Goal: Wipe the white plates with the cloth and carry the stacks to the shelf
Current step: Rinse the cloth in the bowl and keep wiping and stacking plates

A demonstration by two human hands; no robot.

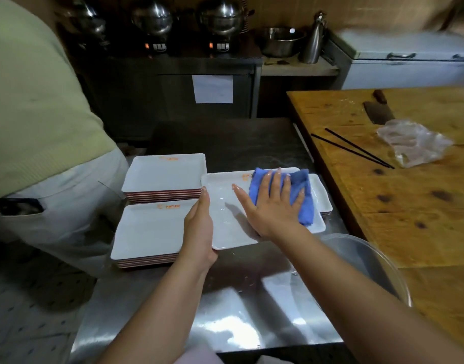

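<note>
A wet white rectangular plate lies on the steel table, tilted across another stack of plates at its right. My right hand presses a folded blue cloth flat onto the plate's right half, fingers spread and straight. My left hand grips the plate's left edge, thumb on the rim. Two stacks of white plates with orange logos stand to the left: a near stack and a far stack.
A person in a green top stands close at the left. A wooden board at the right holds a cleaver, chopsticks and crumpled plastic. A clear basin sits at the table's right edge. Steel pots line the back counter.
</note>
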